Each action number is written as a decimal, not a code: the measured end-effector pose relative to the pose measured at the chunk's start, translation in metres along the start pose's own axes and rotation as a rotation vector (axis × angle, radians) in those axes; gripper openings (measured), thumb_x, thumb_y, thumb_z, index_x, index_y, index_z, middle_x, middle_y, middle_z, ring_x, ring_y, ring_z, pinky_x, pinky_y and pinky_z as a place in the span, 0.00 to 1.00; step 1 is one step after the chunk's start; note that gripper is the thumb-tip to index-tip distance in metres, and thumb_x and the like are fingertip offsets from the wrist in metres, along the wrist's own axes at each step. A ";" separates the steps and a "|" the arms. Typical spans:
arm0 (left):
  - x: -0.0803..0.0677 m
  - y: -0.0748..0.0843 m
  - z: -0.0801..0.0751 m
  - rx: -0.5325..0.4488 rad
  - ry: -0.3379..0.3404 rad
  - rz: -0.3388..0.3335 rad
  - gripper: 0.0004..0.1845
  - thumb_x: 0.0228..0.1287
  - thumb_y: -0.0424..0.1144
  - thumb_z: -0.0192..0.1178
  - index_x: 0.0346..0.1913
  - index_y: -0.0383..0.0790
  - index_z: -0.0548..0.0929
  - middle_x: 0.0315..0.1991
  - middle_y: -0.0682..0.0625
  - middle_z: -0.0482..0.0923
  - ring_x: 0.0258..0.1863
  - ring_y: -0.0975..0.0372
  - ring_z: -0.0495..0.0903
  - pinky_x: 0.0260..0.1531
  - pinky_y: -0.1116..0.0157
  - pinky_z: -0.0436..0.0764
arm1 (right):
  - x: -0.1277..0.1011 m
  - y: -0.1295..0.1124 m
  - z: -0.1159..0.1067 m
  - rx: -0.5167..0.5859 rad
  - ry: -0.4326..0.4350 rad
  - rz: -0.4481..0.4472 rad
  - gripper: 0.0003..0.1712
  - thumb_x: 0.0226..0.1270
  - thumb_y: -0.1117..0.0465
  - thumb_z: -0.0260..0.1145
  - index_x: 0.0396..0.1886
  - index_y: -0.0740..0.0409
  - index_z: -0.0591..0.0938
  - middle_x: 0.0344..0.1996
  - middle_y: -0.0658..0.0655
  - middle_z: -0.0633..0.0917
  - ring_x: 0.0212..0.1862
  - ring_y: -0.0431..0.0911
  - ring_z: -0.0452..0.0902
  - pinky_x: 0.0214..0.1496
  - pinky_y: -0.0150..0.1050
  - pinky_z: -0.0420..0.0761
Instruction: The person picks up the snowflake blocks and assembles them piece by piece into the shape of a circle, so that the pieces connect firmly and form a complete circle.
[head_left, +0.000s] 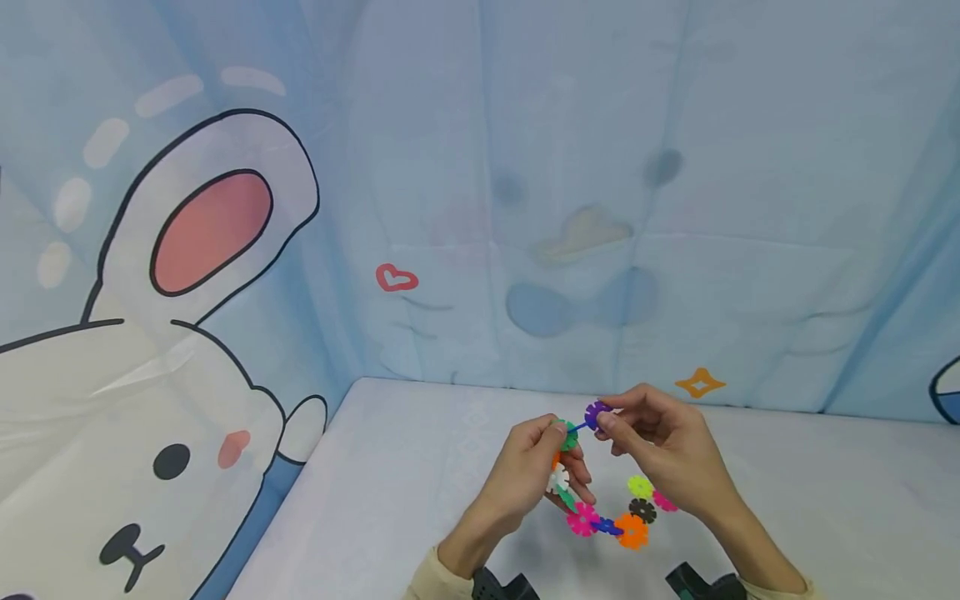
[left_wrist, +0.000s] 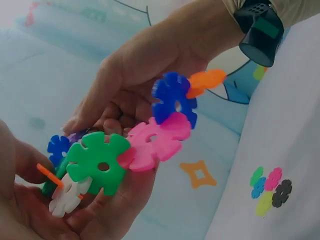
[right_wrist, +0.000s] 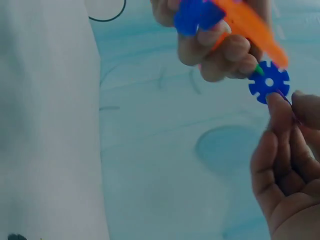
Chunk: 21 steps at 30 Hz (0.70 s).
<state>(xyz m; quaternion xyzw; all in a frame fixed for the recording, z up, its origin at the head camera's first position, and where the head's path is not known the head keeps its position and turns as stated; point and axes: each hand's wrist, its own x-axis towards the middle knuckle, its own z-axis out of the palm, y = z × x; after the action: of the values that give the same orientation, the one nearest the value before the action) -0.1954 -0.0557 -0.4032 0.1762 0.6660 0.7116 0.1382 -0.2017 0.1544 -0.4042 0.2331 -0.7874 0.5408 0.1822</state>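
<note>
My left hand (head_left: 517,471) grips a chain of slotted plastic snowflake discs, thumb and fingers pinching a green disc (head_left: 570,437) near its top end. From there the chain hangs through a white disc (head_left: 558,478), a pink disc (head_left: 582,519) and a blue disc (head_left: 607,526) to an orange disc (head_left: 632,531). Between thumb and fingertips, my right hand (head_left: 667,450) pinches a purple disc (head_left: 596,415). Another blue disc (right_wrist: 269,82) joins the purple disc to the green one, slotted in at an angle. Fingers partly hide the orange piece beside the green disc.
Loose discs lie on the white table (head_left: 420,492): a yellow one (head_left: 640,487), a black one (head_left: 642,511) and a pink one (head_left: 664,500). Green (left_wrist: 256,176) and blue (left_wrist: 258,188) discs lie beside them. A printed blue curtain (head_left: 465,167) hangs behind the table.
</note>
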 end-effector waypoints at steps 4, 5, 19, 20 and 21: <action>0.004 -0.003 -0.002 -0.069 0.038 -0.052 0.25 0.86 0.49 0.43 0.34 0.35 0.80 0.24 0.51 0.84 0.21 0.64 0.88 0.21 0.64 0.89 | 0.001 0.006 -0.010 -0.092 -0.082 0.040 0.12 0.79 0.64 0.66 0.57 0.52 0.86 0.32 0.48 0.90 0.30 0.40 0.87 0.36 0.35 0.89; 0.005 -0.005 -0.003 -0.084 0.052 -0.065 0.27 0.86 0.51 0.43 0.33 0.36 0.81 0.24 0.50 0.84 0.20 0.64 0.88 0.22 0.63 0.89 | 0.000 0.008 -0.013 -0.127 -0.090 0.045 0.12 0.80 0.63 0.65 0.58 0.51 0.86 0.33 0.47 0.90 0.31 0.39 0.87 0.36 0.35 0.89; 0.011 -0.016 -0.015 -0.187 0.239 -0.149 0.27 0.84 0.52 0.48 0.27 0.39 0.79 0.19 0.50 0.84 0.19 0.60 0.88 0.27 0.58 0.92 | 0.000 0.075 -0.040 -0.465 -0.468 0.310 0.19 0.67 0.55 0.77 0.53 0.59 0.88 0.39 0.48 0.89 0.40 0.42 0.83 0.40 0.34 0.86; 0.011 -0.017 -0.015 -0.190 0.255 -0.150 0.27 0.84 0.51 0.46 0.26 0.39 0.79 0.19 0.50 0.84 0.19 0.61 0.88 0.27 0.59 0.92 | 0.000 0.079 -0.039 -0.467 -0.504 0.337 0.18 0.66 0.56 0.78 0.52 0.59 0.88 0.39 0.48 0.88 0.40 0.42 0.82 0.42 0.36 0.86; 0.012 -0.019 -0.014 -0.196 0.272 -0.151 0.27 0.84 0.50 0.45 0.26 0.39 0.79 0.18 0.51 0.84 0.18 0.61 0.88 0.28 0.60 0.92 | -0.001 0.083 -0.036 -0.471 -0.533 0.360 0.18 0.65 0.57 0.79 0.51 0.59 0.88 0.38 0.48 0.88 0.40 0.42 0.81 0.43 0.37 0.86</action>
<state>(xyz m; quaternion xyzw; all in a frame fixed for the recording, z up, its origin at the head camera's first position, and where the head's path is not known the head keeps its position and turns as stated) -0.2130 -0.0621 -0.4216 0.0134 0.6171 0.7780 0.1166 -0.2466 0.2138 -0.4560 0.1755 -0.9377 0.2895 -0.0777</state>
